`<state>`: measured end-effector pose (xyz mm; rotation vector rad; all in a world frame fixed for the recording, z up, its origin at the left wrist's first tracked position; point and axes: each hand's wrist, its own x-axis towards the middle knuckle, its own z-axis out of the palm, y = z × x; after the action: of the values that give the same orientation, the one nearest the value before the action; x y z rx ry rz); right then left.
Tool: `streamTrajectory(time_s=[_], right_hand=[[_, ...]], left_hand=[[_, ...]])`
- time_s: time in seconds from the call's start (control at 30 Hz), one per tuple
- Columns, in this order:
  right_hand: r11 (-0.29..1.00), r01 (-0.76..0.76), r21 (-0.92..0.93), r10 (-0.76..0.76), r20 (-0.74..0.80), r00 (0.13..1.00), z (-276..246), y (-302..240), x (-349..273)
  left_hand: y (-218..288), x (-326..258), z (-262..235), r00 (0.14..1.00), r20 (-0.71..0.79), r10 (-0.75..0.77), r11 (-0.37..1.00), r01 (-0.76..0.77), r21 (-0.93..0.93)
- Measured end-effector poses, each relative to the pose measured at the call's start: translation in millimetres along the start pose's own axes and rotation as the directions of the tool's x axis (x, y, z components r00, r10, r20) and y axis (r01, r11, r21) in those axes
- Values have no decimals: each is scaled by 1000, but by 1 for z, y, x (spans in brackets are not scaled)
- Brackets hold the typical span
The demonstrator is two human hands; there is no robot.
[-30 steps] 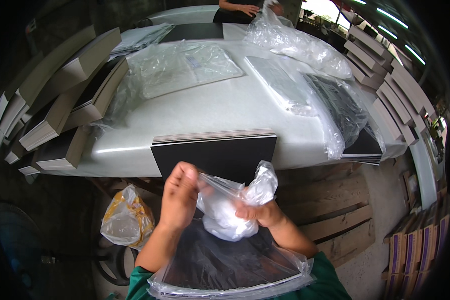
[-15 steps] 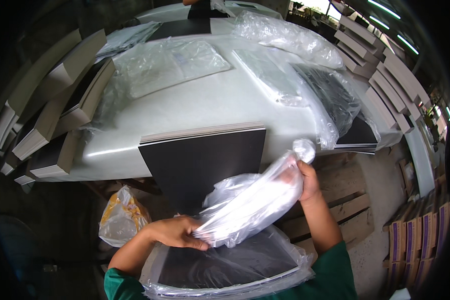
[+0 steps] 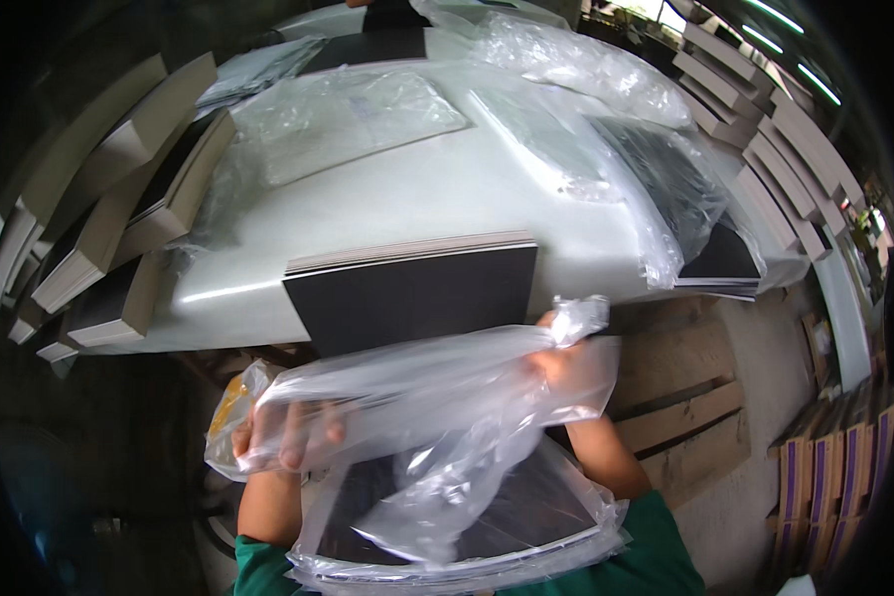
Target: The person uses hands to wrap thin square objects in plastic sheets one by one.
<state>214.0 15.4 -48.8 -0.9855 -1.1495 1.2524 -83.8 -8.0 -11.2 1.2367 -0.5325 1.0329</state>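
Note:
A clear plastic bag [image 3: 437, 372] is stretched between my hands, with a loose fold hanging below it. My left hand [image 3: 290, 435] is seen through the film at the bag's left end, its fingers apart and a little blurred. At the other end my right hand [image 3: 564, 370] is closed on the bunched plastic, a crumpled tuft sticking out above it. Below, close to my body, lies a dark board stack wrapped in clear film [image 3: 353, 509]. Just beyond the bag, a stack of black boards [image 3: 417, 290] leans upright against the table edge.
The white-covered table [image 3: 368, 204] carries flat plastic bags [image 3: 368, 114], a film-covered black stack [image 3: 661, 174] and a plastic bundle [image 3: 586, 70]. Thick board stacks [image 3: 159, 219] stand at left, others [image 3: 795, 169] at right. Wooden pallet [image 3: 690, 417], cartons [image 3: 815, 497] and a yellow-white bag [image 3: 230, 412] sit lower.
My left hand has moved left and up and is now seen through the film with fingers spread. My right hand has shifted left. The bag is drawn out wider, almost level.

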Motion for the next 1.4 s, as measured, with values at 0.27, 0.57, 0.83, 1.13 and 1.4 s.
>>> streamTrajectory(time_s=[0.27,0.57,0.83,1.13,1.4], right_hand=[[235,404,-884,-613,188,768,40,-76,35],[208,690,-693,-788,300,538,7,-40,-17],[939,-318,128,282,239,929,-26,-78,-8],[624,-774,105,734,260,627,-108,173,-47],[636,-750,-180,770,206,604,-105,235,-23]], left_hand=[[35,19,1,619,-654,434,-271,783,560],[54,-14,44,720,-682,132,387,596,704],[36,-57,0,271,-841,-467,797,542,-267],[-48,-242,-41,119,-712,-692,682,432,-590],[-84,-244,-49,-96,-821,-562,657,551,-514]])
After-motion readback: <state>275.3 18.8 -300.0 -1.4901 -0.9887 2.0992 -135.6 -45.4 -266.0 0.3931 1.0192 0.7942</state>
